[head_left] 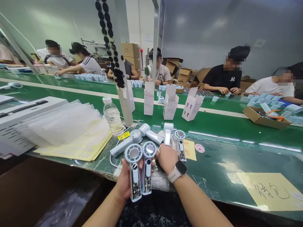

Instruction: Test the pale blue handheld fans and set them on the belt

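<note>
My left hand (124, 179) is closed around two light-blue handheld fans side by side, a left fan (134, 171) and a right fan (148, 167). Both have round heads up and clear fronts showing circuit boards. My right hand (167, 157), wearing a watch (181, 168), curls at the near end of another handheld fan (168, 136) lying on the bench; its fingertips are hidden. Just right of that hand lies a fan with a clear-fronted handle (181, 149). Beyond my left hand lie two more fans, a near one (121, 146) and a far one (153, 136).
A water bottle (113, 118) stands by a post (124, 104). Plastic sleeves (68, 126) are stacked at left. Open white boxes (170, 105) stand on the green conveyor (213, 124). A parts carton (265, 118) and handwritten yellow paper (267, 192) are at right. Several co-workers sit across.
</note>
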